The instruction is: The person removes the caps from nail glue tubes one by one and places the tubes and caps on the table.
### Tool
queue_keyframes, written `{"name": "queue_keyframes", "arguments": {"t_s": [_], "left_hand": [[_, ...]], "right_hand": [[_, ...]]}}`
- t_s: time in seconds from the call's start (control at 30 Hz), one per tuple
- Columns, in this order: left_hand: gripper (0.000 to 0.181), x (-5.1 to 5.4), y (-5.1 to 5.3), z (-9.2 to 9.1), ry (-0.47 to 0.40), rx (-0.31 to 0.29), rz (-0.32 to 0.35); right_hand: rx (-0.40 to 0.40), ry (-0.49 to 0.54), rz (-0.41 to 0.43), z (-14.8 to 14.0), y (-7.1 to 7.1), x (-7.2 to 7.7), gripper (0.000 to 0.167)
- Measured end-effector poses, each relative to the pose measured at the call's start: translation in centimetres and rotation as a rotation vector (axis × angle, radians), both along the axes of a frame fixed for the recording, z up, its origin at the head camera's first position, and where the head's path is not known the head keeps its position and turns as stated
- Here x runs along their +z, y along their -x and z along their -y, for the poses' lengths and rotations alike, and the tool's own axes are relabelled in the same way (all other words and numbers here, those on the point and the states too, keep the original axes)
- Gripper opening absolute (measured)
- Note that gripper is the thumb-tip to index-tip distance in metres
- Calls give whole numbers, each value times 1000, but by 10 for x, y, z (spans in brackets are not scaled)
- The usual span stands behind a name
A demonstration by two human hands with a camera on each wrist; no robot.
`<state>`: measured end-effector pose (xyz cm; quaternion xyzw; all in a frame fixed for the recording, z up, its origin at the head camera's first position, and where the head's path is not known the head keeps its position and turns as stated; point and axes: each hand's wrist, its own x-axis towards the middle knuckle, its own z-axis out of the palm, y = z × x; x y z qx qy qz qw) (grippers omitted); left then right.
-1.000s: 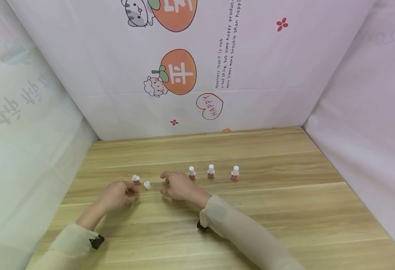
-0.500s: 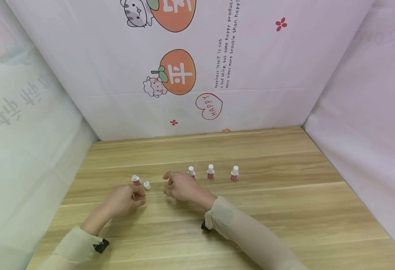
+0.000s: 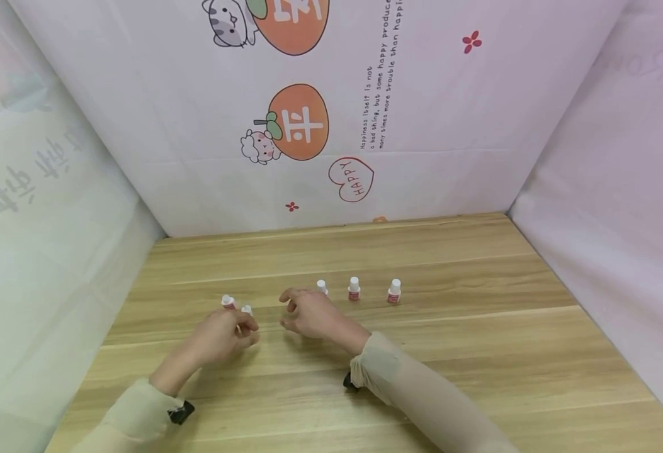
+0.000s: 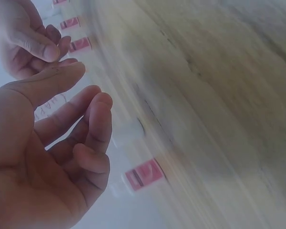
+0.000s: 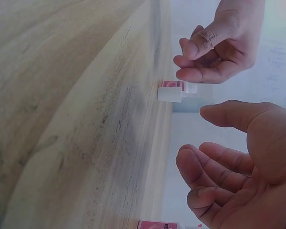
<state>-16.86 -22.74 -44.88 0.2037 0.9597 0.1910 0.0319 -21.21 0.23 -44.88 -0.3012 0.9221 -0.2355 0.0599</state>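
Observation:
My left hand (image 3: 223, 336), fingers loosely bent and holding nothing, hovers just in front of a small bottle (image 3: 228, 302) with a red label. That bottle stands without its large cap, its narrow white top showing. Beside it on the wood sits a loose white cap (image 3: 247, 309), partly covered by the left hand in the head view; the left wrist view shows the cap (image 4: 128, 132) whole. Right of these, my right hand (image 3: 311, 314) is also empty, fingers relaxed and thumb apart. It partly hides a capped bottle (image 3: 322, 287) behind it.
Two more capped bottles stand upright farther right: a middle bottle (image 3: 354, 289) and a right-hand bottle (image 3: 394, 291). A wooden tabletop (image 3: 450, 352) lies under everything. White printed cloth (image 3: 422, 157) walls it at the back and both sides.
The left hand has moved to the right, partly covering the loose cap in the head view. The right hand has drifted slightly right, over more of the nearest capped bottle. The bottles stay put.

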Motion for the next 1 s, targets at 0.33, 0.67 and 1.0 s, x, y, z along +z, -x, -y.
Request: {"name": "queue_keyframes", "arguments": {"t_s": [0.33, 0.67, 1.0], "left_hand": [[15, 2, 3, -19, -27, -14, 4], [15, -2, 6, -31, -72, -10, 11], [16, -3, 11, -51, -108, 26, 16]], "right_hand": [[-8, 30, 14, -4, 1, 2, 42], [-10, 50, 9, -13, 2, 3, 42], [-54, 82, 25, -24, 1, 7, 41]]}}
